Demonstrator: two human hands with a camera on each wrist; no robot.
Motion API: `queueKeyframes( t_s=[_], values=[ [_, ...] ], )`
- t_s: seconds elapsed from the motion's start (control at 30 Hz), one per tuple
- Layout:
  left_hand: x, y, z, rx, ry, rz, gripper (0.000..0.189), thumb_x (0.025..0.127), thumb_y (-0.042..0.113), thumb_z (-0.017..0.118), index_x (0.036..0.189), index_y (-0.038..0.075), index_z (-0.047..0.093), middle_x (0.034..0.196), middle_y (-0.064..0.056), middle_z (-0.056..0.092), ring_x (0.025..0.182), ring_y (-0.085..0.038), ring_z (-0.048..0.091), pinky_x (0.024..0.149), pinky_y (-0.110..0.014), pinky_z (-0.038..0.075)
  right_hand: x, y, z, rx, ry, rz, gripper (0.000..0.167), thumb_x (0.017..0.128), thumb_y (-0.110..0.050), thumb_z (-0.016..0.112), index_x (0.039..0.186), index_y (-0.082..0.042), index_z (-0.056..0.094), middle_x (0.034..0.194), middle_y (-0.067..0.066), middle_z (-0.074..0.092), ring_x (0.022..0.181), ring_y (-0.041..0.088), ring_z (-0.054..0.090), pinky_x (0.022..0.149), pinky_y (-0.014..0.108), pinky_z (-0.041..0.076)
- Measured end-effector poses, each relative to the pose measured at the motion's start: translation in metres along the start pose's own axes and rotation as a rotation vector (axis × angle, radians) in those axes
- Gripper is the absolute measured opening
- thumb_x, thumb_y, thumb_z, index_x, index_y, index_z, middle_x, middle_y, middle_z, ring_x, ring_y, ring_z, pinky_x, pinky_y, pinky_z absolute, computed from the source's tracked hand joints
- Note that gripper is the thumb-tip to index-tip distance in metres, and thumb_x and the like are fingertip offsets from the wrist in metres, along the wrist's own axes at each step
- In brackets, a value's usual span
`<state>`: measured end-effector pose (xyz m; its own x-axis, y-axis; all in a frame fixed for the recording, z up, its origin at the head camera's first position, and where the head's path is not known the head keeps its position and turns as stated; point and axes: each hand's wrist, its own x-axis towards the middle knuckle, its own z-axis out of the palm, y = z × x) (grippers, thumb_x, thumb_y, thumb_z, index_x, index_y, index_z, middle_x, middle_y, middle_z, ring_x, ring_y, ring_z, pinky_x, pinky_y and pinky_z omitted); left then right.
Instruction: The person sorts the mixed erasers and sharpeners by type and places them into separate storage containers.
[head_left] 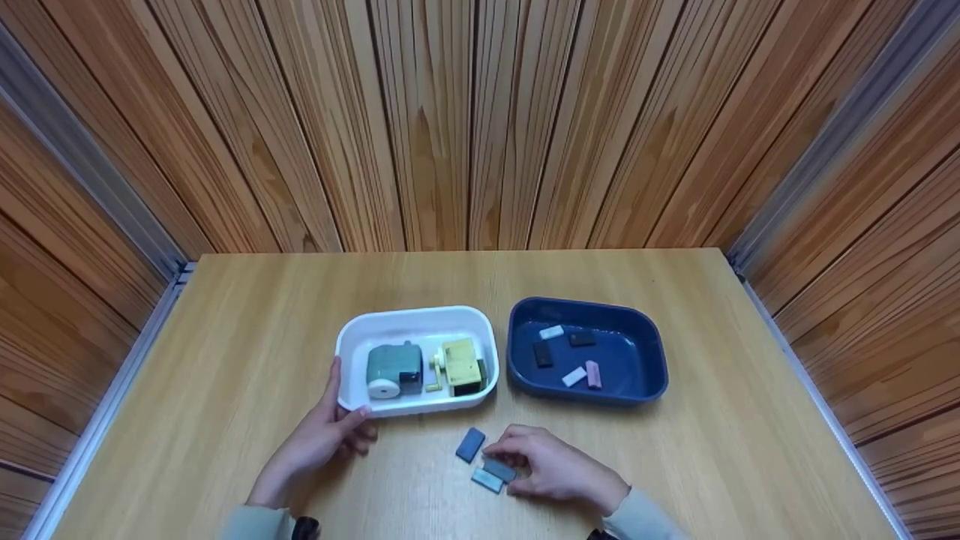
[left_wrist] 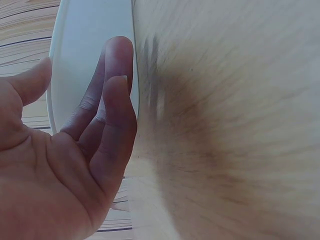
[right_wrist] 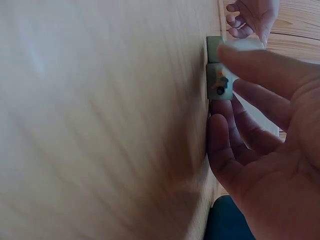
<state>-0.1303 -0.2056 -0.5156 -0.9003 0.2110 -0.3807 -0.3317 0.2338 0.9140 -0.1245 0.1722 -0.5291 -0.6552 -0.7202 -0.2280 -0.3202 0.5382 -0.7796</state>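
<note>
Three erasers lie on the table in front of the trays: a dark blue eraser [head_left: 469, 445], a grey-blue eraser [head_left: 499, 470] and a light blue eraser [head_left: 487, 481]. My right hand [head_left: 553, 465] pinches the grey-blue one between thumb and fingers; its printed end [right_wrist: 220, 82] faces the right wrist camera. My left hand [head_left: 319, 435] rests against the front left corner of a white tray [head_left: 412, 318], fingers loosely bent along its wall. In that tray sit a green pencil sharpener [head_left: 395, 364] and a yellow pencil sharpener [head_left: 460, 361] with a crank.
A dark blue tray [head_left: 634, 360] stands right of the white one, holding several erasers, among them a pink eraser [head_left: 593, 374] and a black eraser [head_left: 541, 354]. Wood-panelled walls [head_left: 450, 135] enclose the table [head_left: 720, 435] at the back and sides.
</note>
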Motion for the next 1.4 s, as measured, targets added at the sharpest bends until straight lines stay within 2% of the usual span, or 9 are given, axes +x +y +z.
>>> queueKeyframes(
  t_s=[0.23,0.47,0.6,1.23,1.4],
  values=[
    [0.001,0.000,-0.001,-0.018,-0.011,-0.010,0.092,0.103,0.031,0.056,0.154,0.043,-0.019,0.097,-0.017,0.069,0.083,-0.036,0.067,0.069,-0.038,0.050,0.000,0.000,0.000,-0.004,0.002,0.002,0.042,0.090,-0.013,0.073,0.129,-0.027,0.069,0.109,-0.014,0.059,0.094,0.005,0.054,0.086,0.024,0.047],
    [0.000,0.000,-0.001,-0.010,-0.016,0.027,0.092,0.104,0.024,0.055,0.155,0.037,-0.019,0.095,-0.018,0.068,0.080,-0.035,0.067,0.067,-0.038,0.050,-0.001,0.003,0.001,-0.001,0.032,-0.019,0.041,0.089,-0.008,0.071,0.126,-0.026,0.071,0.105,-0.013,0.058,0.091,0.006,0.054,0.080,0.023,0.048],
    [0.001,0.000,-0.001,-0.017,-0.015,0.011,0.091,0.104,0.024,0.055,0.155,0.040,-0.019,0.096,-0.018,0.068,0.081,-0.034,0.067,0.069,-0.037,0.050,-0.001,0.004,0.001,0.016,0.034,-0.016,0.042,0.089,-0.007,0.070,0.127,-0.026,0.070,0.106,-0.013,0.058,0.091,0.006,0.054,0.082,0.024,0.048],
    [0.001,0.000,-0.001,-0.011,-0.016,0.004,0.092,0.103,0.029,0.056,0.154,0.042,-0.019,0.096,-0.017,0.068,0.083,-0.034,0.067,0.071,-0.038,0.050,-0.005,0.001,-0.006,0.019,0.079,-0.005,0.041,0.089,-0.008,0.071,0.126,-0.025,0.071,0.107,-0.014,0.059,0.094,0.007,0.055,0.085,0.026,0.047],
    [0.000,0.000,-0.001,0.005,-0.007,0.028,0.093,0.103,0.027,0.056,0.155,0.037,-0.020,0.095,-0.017,0.069,0.080,-0.035,0.068,0.069,-0.039,0.051,-0.007,-0.004,-0.013,0.034,0.106,-0.031,0.039,0.089,-0.008,0.070,0.127,-0.020,0.071,0.109,-0.013,0.060,0.095,0.009,0.055,0.084,0.027,0.047]
  ],
)
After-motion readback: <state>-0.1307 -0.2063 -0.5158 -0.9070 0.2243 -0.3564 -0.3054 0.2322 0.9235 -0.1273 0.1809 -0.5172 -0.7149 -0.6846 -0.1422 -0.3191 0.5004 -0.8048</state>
